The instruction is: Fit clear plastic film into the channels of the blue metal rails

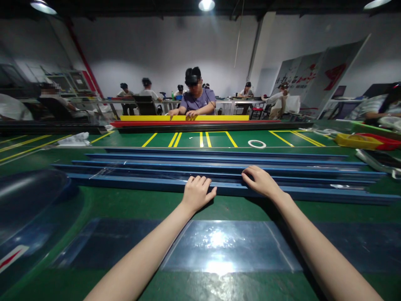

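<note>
Here you are with both hands out over the long blue channel-shaped strips (233,190), which run side by side from nine o'clock to three across the green tabletop (219,209). Your left hand (197,192) is at six o'clock, fingers bent over the nearest strip, thumb stuck out to the side; whether it grips, I can't tell. Your right hand (261,179), at four, is half curled, thumb and forefinger apart at the strips' rims, and any hold there is too hidden to call. This looks like the steadying or lining-up step, and the next move seems to call for even pressure from both hands, so that those long ends don't swing. Closer in at six lies a flat, clear plastic sheet (241,242), glare bouncing off it, your forearms crossing above. A white ring (257,146) sits at three, beyond the strips, and a big, dark, glossy rounded object (28,196) crowds you from between eight and nine.
</note>
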### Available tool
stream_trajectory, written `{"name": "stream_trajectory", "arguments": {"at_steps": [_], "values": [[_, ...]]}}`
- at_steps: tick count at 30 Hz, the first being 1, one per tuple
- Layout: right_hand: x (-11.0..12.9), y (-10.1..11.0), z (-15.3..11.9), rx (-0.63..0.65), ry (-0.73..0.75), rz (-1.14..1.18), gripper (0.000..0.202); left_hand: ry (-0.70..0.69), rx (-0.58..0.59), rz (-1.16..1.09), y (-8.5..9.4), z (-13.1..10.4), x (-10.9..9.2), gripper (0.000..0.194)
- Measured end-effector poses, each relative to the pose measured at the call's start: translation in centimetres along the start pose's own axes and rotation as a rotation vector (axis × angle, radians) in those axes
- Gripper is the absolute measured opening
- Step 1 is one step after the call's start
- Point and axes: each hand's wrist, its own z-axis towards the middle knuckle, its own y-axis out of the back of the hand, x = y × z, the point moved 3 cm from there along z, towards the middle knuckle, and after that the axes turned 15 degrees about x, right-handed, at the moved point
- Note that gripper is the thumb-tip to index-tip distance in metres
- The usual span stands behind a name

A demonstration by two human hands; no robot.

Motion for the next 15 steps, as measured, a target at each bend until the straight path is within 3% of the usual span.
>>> {"name": "stream_trajectory", "arguments": {"at_steps": [5, 15], "values": [[-1.9, 0.1, -0.3, -0.014, -0.025, 0.044, 0.027, -0.004, 0.010, 0.012, 0.0, 0.0, -0.2, 0.029], [-2.1, 0.1, -0.1, -0.003, -0.041, 0.062, 0.028, -0.001, 0.024, 0.044, -0.2, 0.1, -0.3, 0.031]]}}
